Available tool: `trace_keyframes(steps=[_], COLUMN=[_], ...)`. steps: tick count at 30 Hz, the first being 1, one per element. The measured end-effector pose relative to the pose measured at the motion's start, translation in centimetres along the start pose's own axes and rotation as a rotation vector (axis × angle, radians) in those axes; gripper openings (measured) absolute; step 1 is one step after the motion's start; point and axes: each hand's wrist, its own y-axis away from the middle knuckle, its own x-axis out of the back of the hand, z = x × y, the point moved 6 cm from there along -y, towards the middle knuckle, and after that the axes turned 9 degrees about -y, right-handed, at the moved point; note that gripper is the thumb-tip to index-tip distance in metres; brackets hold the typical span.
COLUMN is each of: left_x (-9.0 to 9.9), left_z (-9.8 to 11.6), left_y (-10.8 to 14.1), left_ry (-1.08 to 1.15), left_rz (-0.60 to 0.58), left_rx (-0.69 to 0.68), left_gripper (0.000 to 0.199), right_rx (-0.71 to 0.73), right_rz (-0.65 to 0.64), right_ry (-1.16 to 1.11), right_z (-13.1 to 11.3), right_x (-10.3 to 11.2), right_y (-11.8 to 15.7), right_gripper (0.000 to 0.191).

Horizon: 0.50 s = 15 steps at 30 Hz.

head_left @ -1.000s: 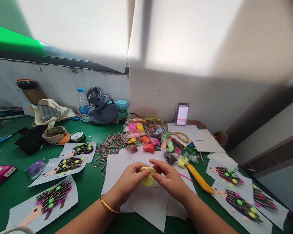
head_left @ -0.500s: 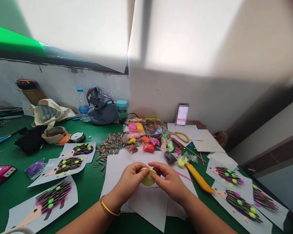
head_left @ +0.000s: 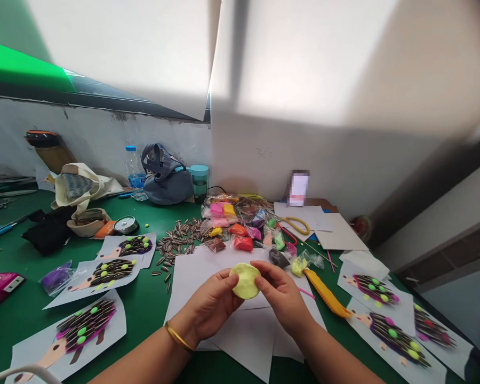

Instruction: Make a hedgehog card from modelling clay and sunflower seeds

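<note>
A flat round disc of pale yellow modelling clay [head_left: 246, 281] is held up between both hands, its broad face toward me. My left hand [head_left: 216, 301] grips its left edge, thumb on the front and fingers behind. At the right edge, my right hand [head_left: 278, 290] pinches it with thumb and fingers. Beneath the hands lie overlapping sheets of white paper [head_left: 244, 333]. Beyond the paper is a pile of small wrapped clay packs [head_left: 243, 244] in many colours. An opened yellow-green clay pack [head_left: 299, 265] sits right of the paper.
Striped sunflower seeds [head_left: 180, 237] are heaped behind the paper. Hedgehog pictures [head_left: 90, 325] of clay and seeds lie on the left, and more hedgehog pictures [head_left: 396, 336] on the right. A yellow-orange cutter [head_left: 326, 292], scissors [head_left: 298, 225] and a phone [head_left: 298, 188] are at the right.
The yellow clay disc has been raised and turned so its full round face shows. Both hands have shifted with it, fingers now at its two sides.
</note>
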Motion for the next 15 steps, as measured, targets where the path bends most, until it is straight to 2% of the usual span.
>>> trace_keyframes(steps=[3, 8, 15], left_x=[-0.3, 0.3, 0.6], left_z=[0.2, 0.7, 1.0], left_y=[-0.1, -0.2, -0.2], left_ry=[-0.042, -0.100, -0.235], left_rz=[0.005, 0.120, 0.162], left_rx=[-0.033, -0.064, -0.090], left_gripper=[0.033, 0.030, 0.037], right_rx=[0.066, 0.209, 0.227], right_rz=[-0.032, -0.076, -0.083], right_ry=[0.109, 0.354, 0.445], right_z=[-0.4, -1.2, -1.4], right_x=[-0.2, -0.2, -0.5], right_y=[0.2, 0.5, 0.4], right_gripper=[0.038, 0.037, 0.032])
